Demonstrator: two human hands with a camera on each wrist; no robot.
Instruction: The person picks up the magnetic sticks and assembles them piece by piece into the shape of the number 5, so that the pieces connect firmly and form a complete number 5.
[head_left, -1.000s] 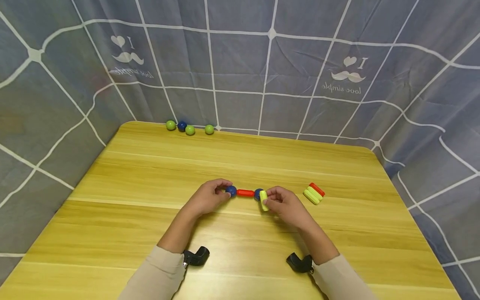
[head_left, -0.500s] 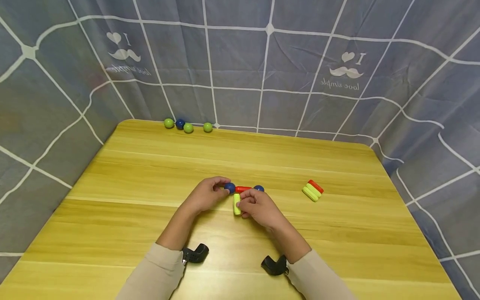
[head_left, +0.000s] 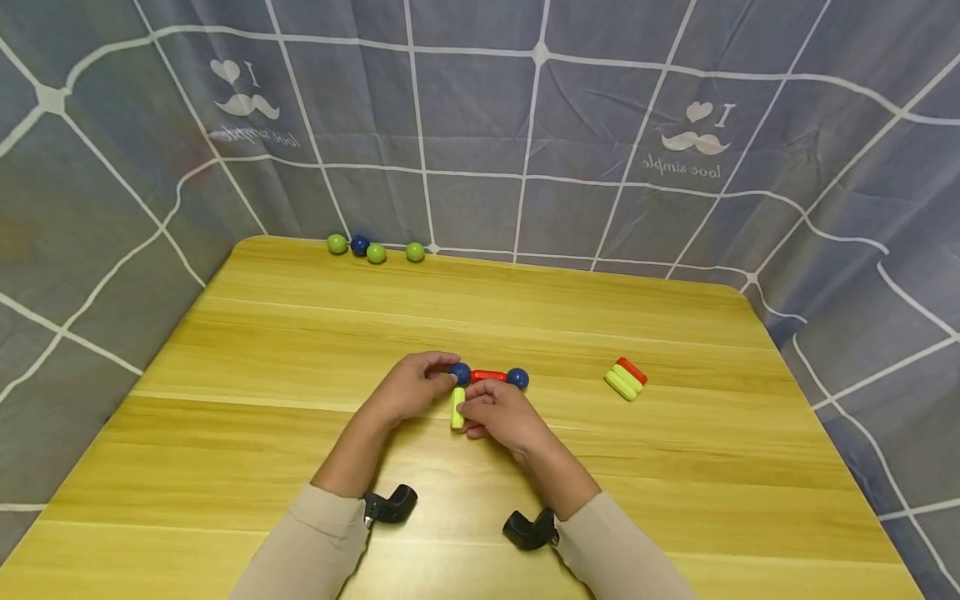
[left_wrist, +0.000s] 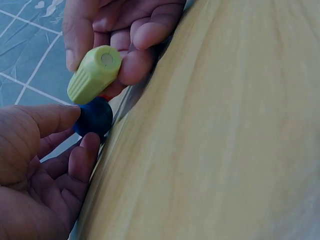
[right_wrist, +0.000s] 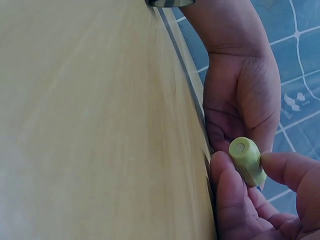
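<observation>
My left hand [head_left: 414,386] pinches a blue ball [head_left: 461,373] between thumb and fingers. That ball forms the left end of a row on the table: a red rod [head_left: 489,376] runs from it to a second blue ball [head_left: 517,378]. Between the thumb and fingers of my right hand [head_left: 506,414] is a yellow-green rod [head_left: 457,409], pointing toward the left-hand ball from its near side. In the left wrist view, the yellow-green rod [left_wrist: 95,74] shows a round metallic disc in its end face and overlaps the blue ball [left_wrist: 95,117]. The right wrist view shows the rod's other end.
Two yellow-green rods [head_left: 622,383] and a red rod [head_left: 632,370] lie side by side to the right. Along the table's back edge sit a blue ball [head_left: 360,245] and several green balls [head_left: 377,253]. A grey curtain [head_left: 480,125] surrounds the wooden table [head_left: 337,333].
My right hand has carried the yellow-green rod leftward, from beside the right blue ball to just in front of the left one. My left hand keeps its place on its ball.
</observation>
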